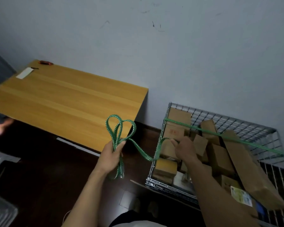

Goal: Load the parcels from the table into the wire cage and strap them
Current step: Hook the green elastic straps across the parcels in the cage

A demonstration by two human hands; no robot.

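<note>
strapping | left hand [112, 155] grips coiled bungee cord [120, 126], right hand [184, 150] pinches its end | I'd hook the wire cage [246, 128] rim first, then stretch across parcels [220, 154]

A taut strap [220, 135] crosses the wire cage [252, 128], gaps either side seemingly passable.

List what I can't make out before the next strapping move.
Head view: free end of the green strap is covered by the right hand; hooked to the wire cage or not, cannot tell.
Strap ends below the left hand: dark and blurred.
Cage's near right corner: hidden by the right forearm and long parcel, cut by the frame edge.
Small things on the far corner of the table: too small.
</note>
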